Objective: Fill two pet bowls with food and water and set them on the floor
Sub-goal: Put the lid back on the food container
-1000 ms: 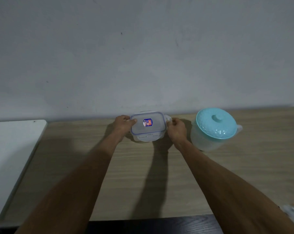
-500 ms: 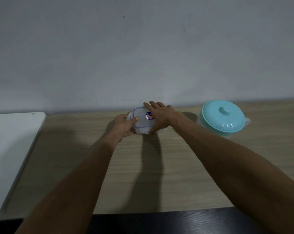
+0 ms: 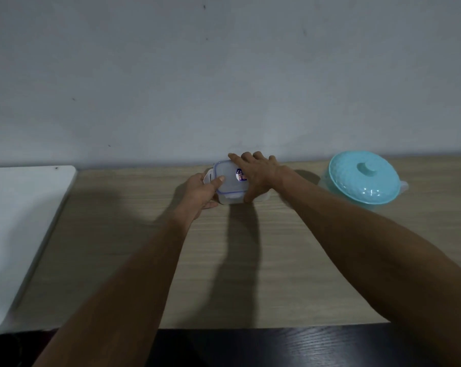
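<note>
Fingers (image 3: 237, 158) of the right hand (image 3: 261, 176) are laid straight and spread across the lid of the clear food container (image 3: 228, 184), which is stood on the wooden table (image 3: 250, 260) by the far wall. Its left end is gripped by the left hand (image 3: 200, 192), thumb pressed on the lid. A teal-lidded jug (image 3: 364, 181) is seen well to the right.

Both bare forearms are stretched from the lower corners of the frame towards its centre, where they are brought close together. The left hand (image 3: 201, 192) is curled round the left end of the container (image 3: 228, 182), with the thumb laid on top. The right hand (image 3: 258, 173) is spread palm down over the right part of the same container. Its fingers are held nearly straight and pointed to the upper left, and the thumb is set against the near edge.
</note>
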Demonstrator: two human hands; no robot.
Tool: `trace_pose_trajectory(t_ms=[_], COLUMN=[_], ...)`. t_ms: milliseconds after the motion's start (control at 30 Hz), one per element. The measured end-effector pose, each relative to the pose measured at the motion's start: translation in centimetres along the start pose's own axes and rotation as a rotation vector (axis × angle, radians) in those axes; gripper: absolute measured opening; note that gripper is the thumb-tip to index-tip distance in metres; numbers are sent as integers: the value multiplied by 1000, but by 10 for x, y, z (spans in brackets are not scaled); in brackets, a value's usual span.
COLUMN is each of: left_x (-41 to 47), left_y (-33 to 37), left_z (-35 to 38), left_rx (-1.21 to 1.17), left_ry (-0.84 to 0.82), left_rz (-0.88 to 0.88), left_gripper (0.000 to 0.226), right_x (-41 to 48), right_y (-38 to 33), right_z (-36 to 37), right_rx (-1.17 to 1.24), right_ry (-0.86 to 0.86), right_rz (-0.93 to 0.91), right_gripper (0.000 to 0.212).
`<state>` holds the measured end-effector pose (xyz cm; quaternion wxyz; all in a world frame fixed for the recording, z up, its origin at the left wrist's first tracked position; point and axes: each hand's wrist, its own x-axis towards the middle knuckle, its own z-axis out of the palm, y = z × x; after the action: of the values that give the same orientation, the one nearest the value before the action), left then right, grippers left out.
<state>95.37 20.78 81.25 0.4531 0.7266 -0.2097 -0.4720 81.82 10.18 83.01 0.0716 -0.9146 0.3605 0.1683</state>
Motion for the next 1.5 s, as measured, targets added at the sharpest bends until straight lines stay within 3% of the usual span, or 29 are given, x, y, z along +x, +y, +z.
trace_pose_trajectory(t_ms=[167, 267, 400, 533, 633, 733, 833, 967, 1100, 1367, 1500], left_x=[-3, -5, -10, -12, -10, -7, -5, -2, -8, -7, -17], left_y=[0, 1, 1, 2, 0, -3, -5, -14, -18, -17, -16], left_z=[1, 3, 5, 6, 6, 6, 8, 13, 24, 25, 19], left_rx=[3, -3, 23, 36, 30, 15, 6, 76, 129, 88, 102], left_ry=[35, 63, 127, 149, 140, 131, 145, 310, 409, 382, 331], left_rz=[-3, 3, 16, 44, 42, 30, 51, 176, 182, 170, 191], left_gripper=[32, 44, 50, 48, 45, 46, 46, 53, 41, 44, 36], right_x=[1, -15, -34, -39, -38, -35, -31, -26, -22, -25, -37], right_y=[-3, -3, -4, -12, -19, -17, -14, -12, -13, -16, -25], right_z=[1, 12, 42, 60, 61, 64, 66, 68, 70, 69, 70], right_rx=[9, 236, 735, 1142, 1321, 1312, 1310, 1333, 1373, 1432, 1396], right_ry=[29, 112, 421, 465, 513, 520, 531, 534, 547, 561, 539], right_rz=[3, 87, 381, 547, 629, 637, 658, 653, 649, 630, 667], right_gripper=[134, 135, 100, 68, 60, 60, 78, 86, 88, 87, 70])
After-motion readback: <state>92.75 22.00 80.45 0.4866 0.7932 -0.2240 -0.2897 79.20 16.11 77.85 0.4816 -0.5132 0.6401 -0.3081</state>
